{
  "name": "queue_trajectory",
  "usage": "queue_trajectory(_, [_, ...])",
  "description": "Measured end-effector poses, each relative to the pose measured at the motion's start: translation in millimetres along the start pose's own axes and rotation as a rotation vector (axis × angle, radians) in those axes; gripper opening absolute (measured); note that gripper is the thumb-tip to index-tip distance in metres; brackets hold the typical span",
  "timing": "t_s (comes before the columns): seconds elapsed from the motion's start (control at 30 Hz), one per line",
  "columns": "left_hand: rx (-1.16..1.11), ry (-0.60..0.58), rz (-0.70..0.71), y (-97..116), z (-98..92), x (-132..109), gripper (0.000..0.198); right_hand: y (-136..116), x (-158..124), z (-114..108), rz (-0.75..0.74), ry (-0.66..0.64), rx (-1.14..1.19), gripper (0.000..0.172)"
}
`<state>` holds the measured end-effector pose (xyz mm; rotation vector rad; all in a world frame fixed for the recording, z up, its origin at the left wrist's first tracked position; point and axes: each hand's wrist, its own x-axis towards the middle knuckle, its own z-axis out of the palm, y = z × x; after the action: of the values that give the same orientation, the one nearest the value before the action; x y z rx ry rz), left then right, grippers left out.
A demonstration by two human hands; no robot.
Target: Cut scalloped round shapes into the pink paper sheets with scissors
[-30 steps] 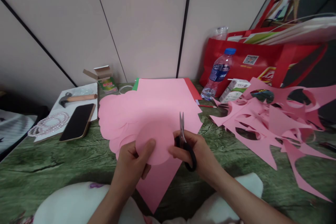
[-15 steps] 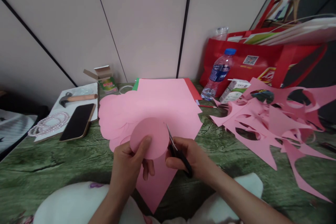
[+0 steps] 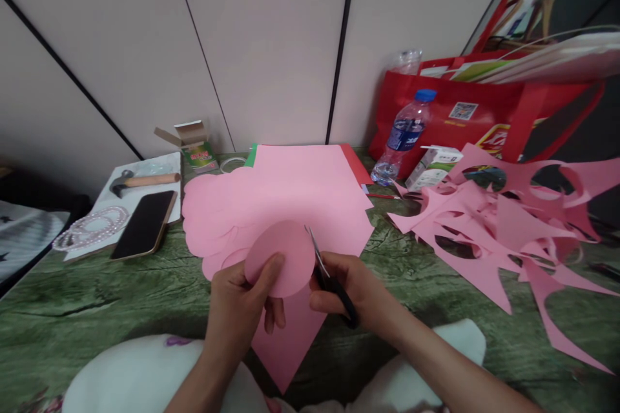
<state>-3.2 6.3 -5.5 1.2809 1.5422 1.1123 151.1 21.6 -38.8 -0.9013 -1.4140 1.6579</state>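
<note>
My left hand (image 3: pixel 247 297) pinches a round pink paper disc (image 3: pixel 290 251), thumb on top and fingers beneath. In my right hand (image 3: pixel 349 287) is a pair of scissors (image 3: pixel 333 284) with black handles, fingers wrapped round the loops. The thin metal blades point up and away, right at the disc's right edge. Below both hands lie large sheets of pink paper (image 3: pixel 305 174), with red and green sheets peeking out at the back. A pile of pink paper with scalloped, rounded edges (image 3: pixel 208 206) lies to the left, partly behind my left hand.
Pink paper offcuts (image 3: pixel 484 226) with round holes heap on the right. Behind them stand a plastic bottle (image 3: pixel 404 135), a small carton (image 3: pixel 433 168) and a red bag (image 3: pixel 445 103). On the left are a hammer (image 3: pixel 150 179), a phone (image 3: pixel 145 224), a bead string (image 3: pixel 92 229) and an opened box (image 3: pixel 198 148).
The disc and both hands have shifted slightly to the right and toward me. The disc has turned a little in my left hand. The scissors stay at its right edge.
</note>
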Motion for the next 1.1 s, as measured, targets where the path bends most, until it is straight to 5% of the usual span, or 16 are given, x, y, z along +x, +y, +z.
queue_trajectory(0.47, [-0.011, 0.007, -0.008, 0.5, 0.2, -0.4, 0.047, -0.7, 0.4, 2.1, 0.053, 0.053, -0.002, 0.041])
queue_trajectory(0.73, [-0.193, 0.075, -0.06, -20.2, -12.6, 26.2, 0.037, 17.2, 11.0, -8.8, -0.052, 0.417, 0.126, 0.027])
queue_trajectory(0.93, [-0.433, 0.206, 0.054, -25.6, -33.5, 64.7, 0.025, 18.8, 17.6, -21.8, -0.098, 0.589, 0.138, 0.037])
queue_trajectory(1.1, [-0.49, 0.396, 0.062, -37.0, -40.1, 91.1, 0.044, 15.2, 19.2, -33.3, -0.155, 0.777, 0.128, 0.047])
